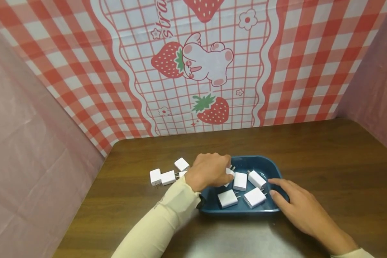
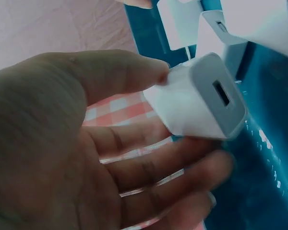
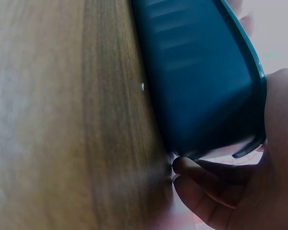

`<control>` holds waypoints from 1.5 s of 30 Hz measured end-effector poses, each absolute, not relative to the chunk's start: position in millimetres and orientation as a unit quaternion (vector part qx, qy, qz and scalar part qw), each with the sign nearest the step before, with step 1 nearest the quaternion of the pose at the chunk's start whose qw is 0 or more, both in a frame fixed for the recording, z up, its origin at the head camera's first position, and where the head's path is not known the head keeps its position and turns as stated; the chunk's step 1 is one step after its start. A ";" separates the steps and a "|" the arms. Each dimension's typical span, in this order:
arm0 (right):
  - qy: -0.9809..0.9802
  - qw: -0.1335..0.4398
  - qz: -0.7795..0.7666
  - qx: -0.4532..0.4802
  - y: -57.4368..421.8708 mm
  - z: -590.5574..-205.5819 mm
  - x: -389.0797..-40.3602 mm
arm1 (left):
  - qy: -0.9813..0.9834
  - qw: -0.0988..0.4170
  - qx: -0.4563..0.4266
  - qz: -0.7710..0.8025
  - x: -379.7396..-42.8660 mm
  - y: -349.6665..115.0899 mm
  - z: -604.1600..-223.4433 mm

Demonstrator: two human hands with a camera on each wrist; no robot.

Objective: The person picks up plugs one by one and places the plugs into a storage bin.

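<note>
A red-and-white checked strawberry cloth [image 1: 208,64] hangs behind, pink fabric [image 1: 29,125] on both sides. The brown wood-grain table [image 1: 342,161] bears a blue tray [image 1: 256,163], its end gripped by the right hand [image 1: 301,206]. Over the tray, the left hand [image 1: 211,171] pinches a white charger [image 2: 197,98]; four loose chargers [image 1: 240,181] lie inside, others [image 1: 155,176] leftward on the table.

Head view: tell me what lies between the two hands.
Between the left hand and right hand lie white chargers in the blue tray, as the head view shows.
</note>
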State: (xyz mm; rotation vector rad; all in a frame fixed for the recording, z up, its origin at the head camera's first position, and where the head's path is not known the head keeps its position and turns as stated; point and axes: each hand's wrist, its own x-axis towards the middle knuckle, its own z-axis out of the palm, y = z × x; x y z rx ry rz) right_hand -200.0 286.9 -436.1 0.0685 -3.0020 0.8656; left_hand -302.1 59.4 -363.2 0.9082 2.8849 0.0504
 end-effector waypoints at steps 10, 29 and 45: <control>-0.961 0.009 0.276 0.024 287.6 -435.5 -200.7 | 0.952 0.052 0.302 0.000 -301.8 61.7 -364.3; -0.960 0.018 0.279 0.027 287.7 -437.4 -199.2 | 0.951 0.040 0.304 -0.034 -311.6 71.2 -375.8; -0.961 0.003 0.275 0.018 288.0 -436.5 -201.0 | 0.950 0.023 0.311 0.009 -311.8 61.6 -372.1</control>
